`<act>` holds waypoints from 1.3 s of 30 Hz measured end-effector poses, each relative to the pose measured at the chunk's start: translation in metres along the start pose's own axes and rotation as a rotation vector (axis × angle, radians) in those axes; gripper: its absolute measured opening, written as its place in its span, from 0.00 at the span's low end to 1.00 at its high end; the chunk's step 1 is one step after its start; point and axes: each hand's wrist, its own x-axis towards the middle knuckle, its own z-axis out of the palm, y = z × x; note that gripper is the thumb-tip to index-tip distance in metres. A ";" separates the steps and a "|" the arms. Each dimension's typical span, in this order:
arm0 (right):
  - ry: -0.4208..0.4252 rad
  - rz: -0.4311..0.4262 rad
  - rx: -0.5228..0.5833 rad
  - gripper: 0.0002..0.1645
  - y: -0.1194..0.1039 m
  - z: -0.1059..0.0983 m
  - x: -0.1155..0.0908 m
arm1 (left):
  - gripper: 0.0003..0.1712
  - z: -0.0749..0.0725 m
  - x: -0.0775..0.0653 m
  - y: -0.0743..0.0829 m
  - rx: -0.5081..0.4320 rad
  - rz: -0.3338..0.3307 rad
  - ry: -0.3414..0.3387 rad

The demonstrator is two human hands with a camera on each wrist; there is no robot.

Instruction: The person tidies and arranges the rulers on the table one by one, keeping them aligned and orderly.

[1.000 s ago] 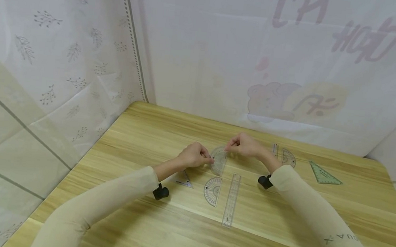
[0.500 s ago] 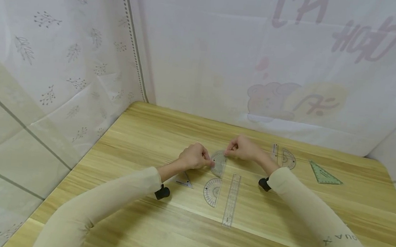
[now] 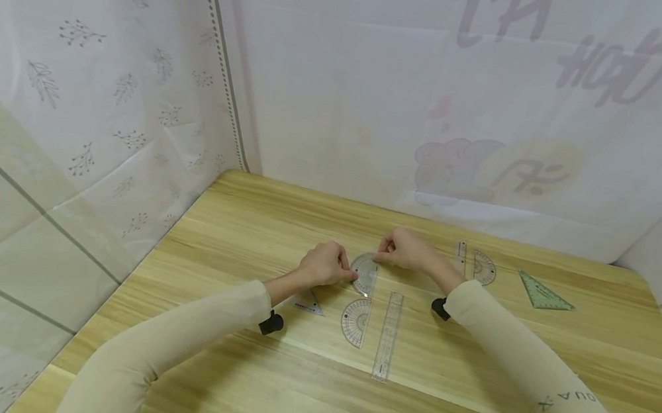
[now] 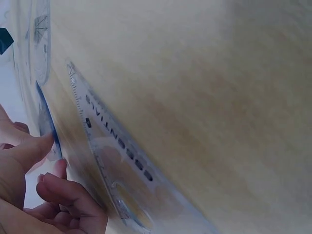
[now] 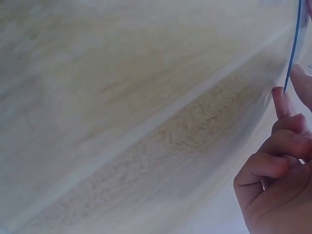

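Between my hands is a clear half-round protractor (image 3: 365, 273), tilted slightly above the table. My left hand (image 3: 327, 263) pinches its left edge between thumb and finger. At its top corner, my right hand (image 3: 407, 248) pinches it too; the right wrist view shows the protractor's blue-looking edge (image 5: 294, 46) between thumb and fingertip. Just below lies a second protractor (image 3: 355, 322), flat on the wood. A clear ruler (image 3: 387, 337) lies to the right of that one. Under my left wrist sits a clear set square (image 4: 102, 131), partly hidden in the head view.
Beyond my right forearm lie a short ruler (image 3: 461, 251), partly hidden, and another protractor (image 3: 483, 268). Farther right is a green set square (image 3: 543, 293). The wooden table (image 3: 266, 380) meets printed cloth curtains (image 3: 341, 101) at the back and sides.
Both hands have lowered slightly toward me, bringing the pinched protractor closer to the second one. The other rulers, protractors and set squares have stayed in place.
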 end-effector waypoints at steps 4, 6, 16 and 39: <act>0.005 0.011 -0.061 0.11 -0.002 0.000 0.000 | 0.15 0.001 0.000 0.000 0.006 0.013 -0.002; 0.011 0.015 -0.084 0.12 -0.002 0.001 0.000 | 0.15 0.001 0.000 -0.001 0.004 0.021 -0.005; 0.027 0.027 -0.107 0.12 -0.004 0.002 0.000 | 0.14 0.001 -0.004 0.001 -0.015 0.050 -0.003; 0.080 -0.105 0.088 0.25 0.025 -0.029 -0.052 | 0.19 -0.022 -0.009 -0.008 -0.164 0.118 0.020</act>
